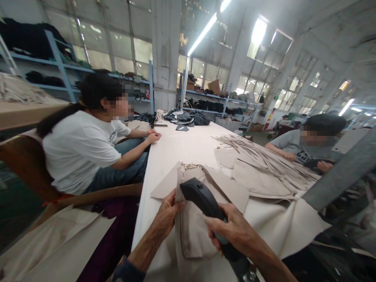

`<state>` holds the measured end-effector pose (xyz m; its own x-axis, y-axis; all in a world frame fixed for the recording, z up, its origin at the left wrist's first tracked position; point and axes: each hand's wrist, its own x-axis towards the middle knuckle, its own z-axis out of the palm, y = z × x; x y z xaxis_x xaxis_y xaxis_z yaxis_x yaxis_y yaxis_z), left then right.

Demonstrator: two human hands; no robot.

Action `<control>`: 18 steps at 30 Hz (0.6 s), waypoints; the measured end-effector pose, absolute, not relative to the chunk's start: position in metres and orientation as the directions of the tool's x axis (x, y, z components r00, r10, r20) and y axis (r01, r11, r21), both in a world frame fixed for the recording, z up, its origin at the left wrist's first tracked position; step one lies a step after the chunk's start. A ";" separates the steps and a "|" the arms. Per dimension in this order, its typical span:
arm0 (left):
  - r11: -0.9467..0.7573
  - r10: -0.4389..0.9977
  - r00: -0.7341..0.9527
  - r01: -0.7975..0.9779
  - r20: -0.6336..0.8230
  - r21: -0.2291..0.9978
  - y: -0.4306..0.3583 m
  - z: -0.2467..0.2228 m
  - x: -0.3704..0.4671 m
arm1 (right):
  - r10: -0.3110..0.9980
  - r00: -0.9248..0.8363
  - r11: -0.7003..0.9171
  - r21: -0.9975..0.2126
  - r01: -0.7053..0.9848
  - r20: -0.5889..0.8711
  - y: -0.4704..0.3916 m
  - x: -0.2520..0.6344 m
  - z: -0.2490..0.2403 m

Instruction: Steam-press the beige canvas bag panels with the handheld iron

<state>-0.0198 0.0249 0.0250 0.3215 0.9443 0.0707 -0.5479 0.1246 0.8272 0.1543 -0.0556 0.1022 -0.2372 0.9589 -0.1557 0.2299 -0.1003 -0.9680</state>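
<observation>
The right hand (232, 231) is closed around the handle of a black handheld tool (202, 199), fingers wrapped over it, with the tool's rounded head pointing up and to the left over a beige fabric piece (194, 231). The left hand (167, 213) rests flat on the same fabric piece just left of the tool's head, fingers spread and pressing its edge down, gripping nothing. The fabric piece lies at the near end of a long pale counter (176, 152), close to the person's body, and it carries a small gold-coloured clasp (190, 166) at its far edge.

To the right of it, a heap of cut beige pieces (258, 164) fans out across the counter, touching and overlapping the piece under the hands. At the far end of the counter lies a pile of black material (188, 117), well apart from the hands.

2 other people sit at the counter. 1 in a white T-shirt (79, 152) sits on the left side with a hand (154, 137) resting on the counter's edge. Another in a grey T-shirt (296, 147) leans in on the right side, hands near the heap of cut pieces. Blue metal shelves (58, 62) with dark bundles stand along the windowed wall behind, and more beige sheets (58, 243) hang at the lower left beside the counter.
</observation>
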 end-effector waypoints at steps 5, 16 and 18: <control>0.123 0.940 0.340 -0.426 0.032 0.896 0.018 0.012 -0.023 | 0.967 -0.233 -0.056 -0.977 0.205 -0.104 -0.036 0.147 0.101; -0.396 0.870 0.087 0.710 0.485 0.582 0.114 0.026 -0.090 | 0.983 0.023 -0.180 -0.957 0.227 -0.180 -0.062 0.221 0.084; -0.588 0.769 0.331 0.701 0.546 0.404 0.138 0.038 -0.062 | 0.980 -0.006 -0.194 -0.958 0.213 -0.199 -0.071 0.223 0.077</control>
